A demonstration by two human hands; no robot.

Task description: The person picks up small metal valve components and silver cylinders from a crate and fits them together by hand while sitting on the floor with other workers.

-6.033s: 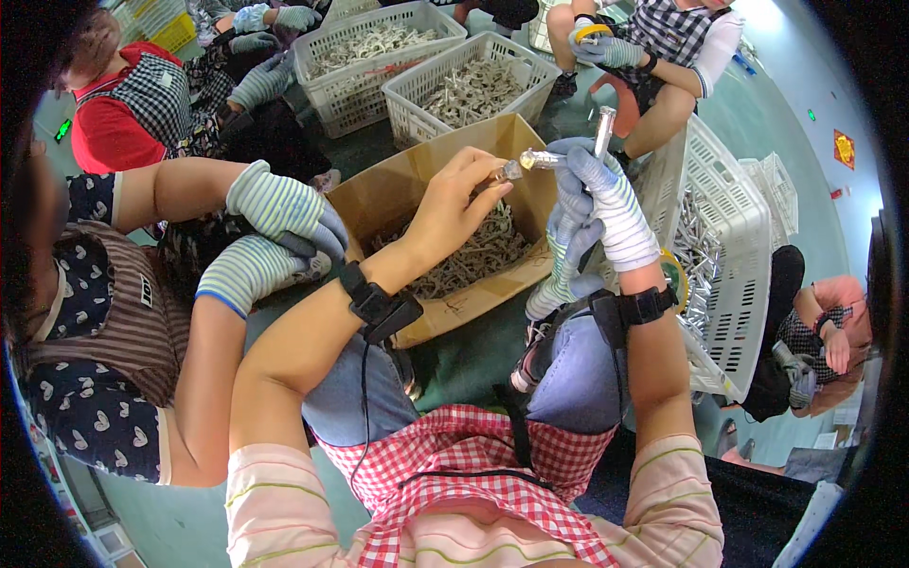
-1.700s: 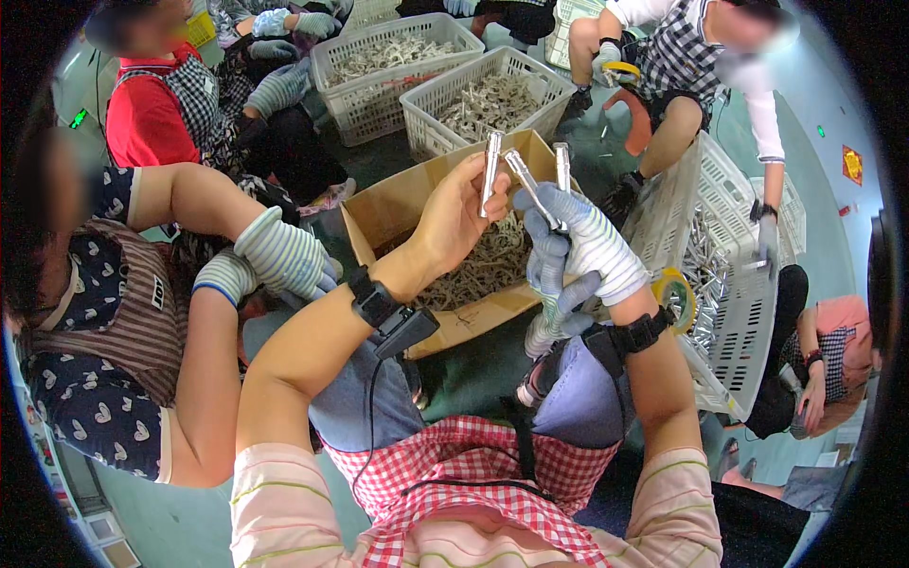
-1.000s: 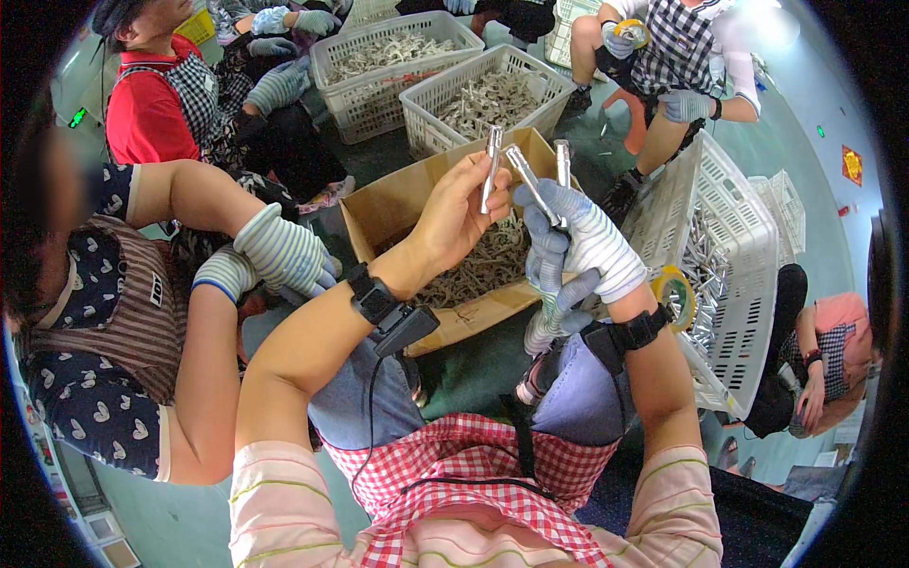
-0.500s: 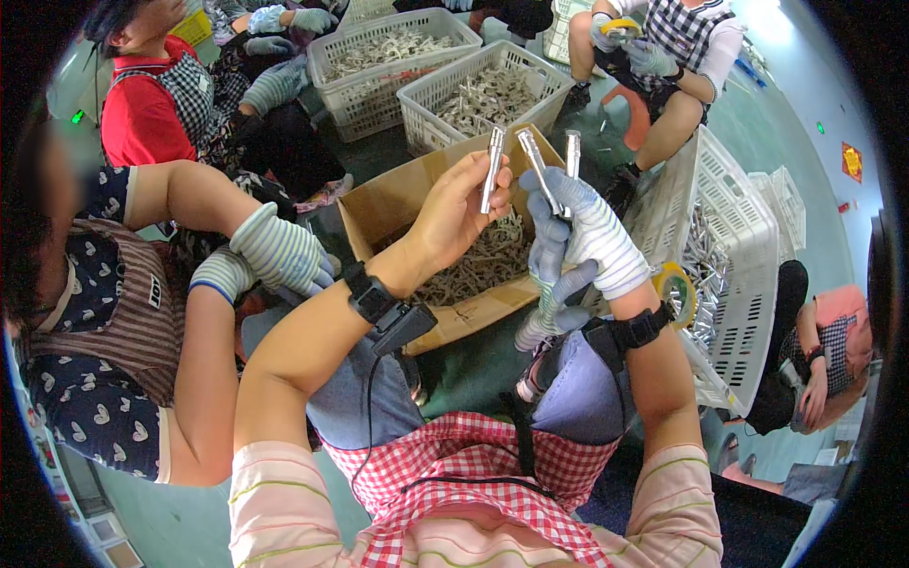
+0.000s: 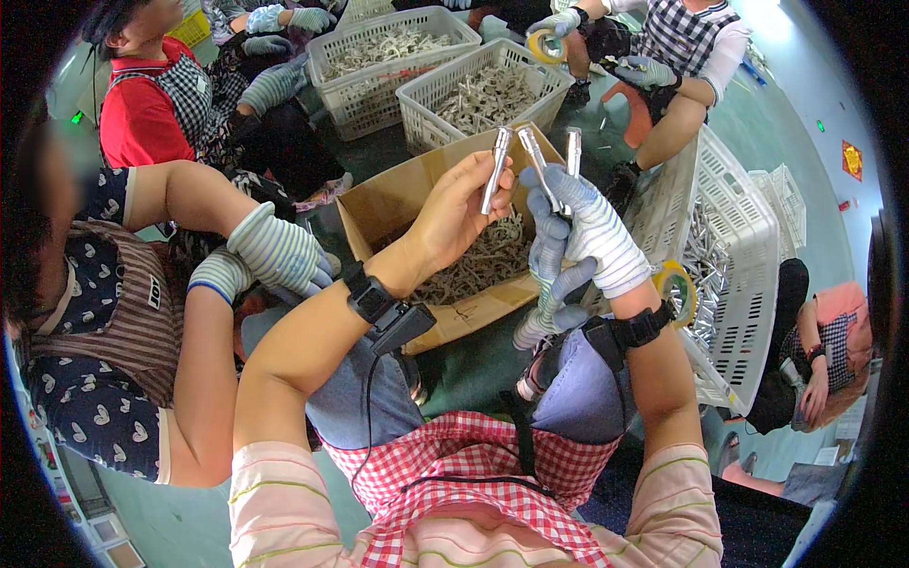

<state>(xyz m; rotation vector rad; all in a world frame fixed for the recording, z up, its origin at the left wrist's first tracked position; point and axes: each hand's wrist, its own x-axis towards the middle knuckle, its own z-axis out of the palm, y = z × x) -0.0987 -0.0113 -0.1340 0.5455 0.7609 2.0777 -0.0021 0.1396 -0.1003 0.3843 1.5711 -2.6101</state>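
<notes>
My bare left hand (image 5: 459,204) pinches a slim shiny metal piece (image 5: 495,170) upright between thumb and fingers. Just to its right, my right hand (image 5: 592,222), in a grey glove with a striped cuff, grips two similar metal pieces; one metal piece (image 5: 536,159) leans left and another metal piece (image 5: 573,151) stands nearly upright. The pieces in the two hands are close but apart. Grey and striped glove fabric (image 5: 554,303) hangs below my right hand. Under both hands is an open cardboard box (image 5: 379,204) holding many dull metal parts.
Two white crates (image 5: 454,118) of metal parts stand beyond the box. Another white crate (image 5: 743,312) with shiny pieces is at right, with a yellow tape roll (image 5: 675,293) by my right wrist. A co-worker's gloved hands (image 5: 279,251) are close on the left; others sit around.
My left hand has tilted its metal piece slightly rightward; my right hand is almost still. The co-worker at upper right has moved the tape roll left and parted their hands.
</notes>
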